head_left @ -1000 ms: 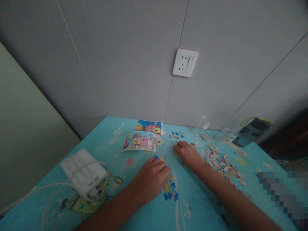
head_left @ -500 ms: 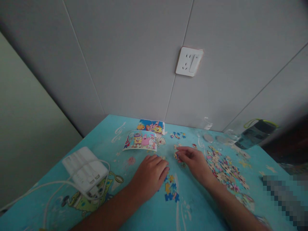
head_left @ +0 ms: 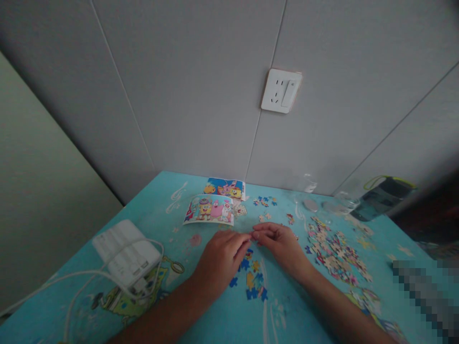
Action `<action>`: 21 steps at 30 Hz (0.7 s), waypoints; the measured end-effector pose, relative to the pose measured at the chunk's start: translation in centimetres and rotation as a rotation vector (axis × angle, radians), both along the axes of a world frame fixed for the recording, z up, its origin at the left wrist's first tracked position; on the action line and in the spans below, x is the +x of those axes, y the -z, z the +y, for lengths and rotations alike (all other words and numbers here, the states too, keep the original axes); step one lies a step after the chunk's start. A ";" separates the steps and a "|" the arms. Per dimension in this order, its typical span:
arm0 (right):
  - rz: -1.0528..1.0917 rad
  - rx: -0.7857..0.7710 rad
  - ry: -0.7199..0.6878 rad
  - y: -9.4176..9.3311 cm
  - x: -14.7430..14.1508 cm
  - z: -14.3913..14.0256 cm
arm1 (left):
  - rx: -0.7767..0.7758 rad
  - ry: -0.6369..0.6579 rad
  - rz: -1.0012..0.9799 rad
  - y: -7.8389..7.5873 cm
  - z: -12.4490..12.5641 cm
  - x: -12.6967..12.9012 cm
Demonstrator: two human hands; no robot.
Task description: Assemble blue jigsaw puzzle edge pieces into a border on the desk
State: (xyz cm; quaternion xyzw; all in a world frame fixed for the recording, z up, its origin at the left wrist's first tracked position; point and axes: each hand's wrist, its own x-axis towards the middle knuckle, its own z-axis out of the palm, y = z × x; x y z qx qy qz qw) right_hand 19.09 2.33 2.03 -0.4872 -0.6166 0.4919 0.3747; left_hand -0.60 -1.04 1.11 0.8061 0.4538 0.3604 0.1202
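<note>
Both hands meet near the middle of the tabletop (head_left: 150, 210). The left hand (head_left: 220, 258) and right hand (head_left: 281, 243) have fingertips pinched together at one spot, apparently on a small puzzle piece, though the piece itself is too small to make out. Just below them lies a small joined cluster of blue pieces (head_left: 253, 282). Toward the right edge a large heap of loose pieces (head_left: 335, 253) remains unsorted. The reference pictures (head_left: 211, 210) lie near the far edge. Judgement: assembly barely begun; most remains.
</note>
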 end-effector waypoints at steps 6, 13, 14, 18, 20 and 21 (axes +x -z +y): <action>-0.673 0.516 0.128 0.7 2.9 3.9 | -0.007 -0.004 -0.045 -0.2 0.2 -0.1; -0.906 0.625 0.006 1.1 2.3 4.5 | -0.011 -0.029 -0.037 -0.3 0.2 -0.2; -0.937 0.632 -0.010 1.0 2.1 4.4 | -0.012 -0.029 -0.027 -0.4 0.2 -0.2; -1.022 0.662 -0.067 0.7 1.7 4.1 | -0.023 -0.020 0.008 -0.4 0.1 -0.1; -1.060 0.687 -0.094 0.5 1.7 4.1 | -0.032 -0.019 0.020 -0.5 0.0 0.0; -1.073 0.697 -0.110 0.5 1.8 4.0 | -0.038 -0.019 0.026 -0.5 0.0 0.0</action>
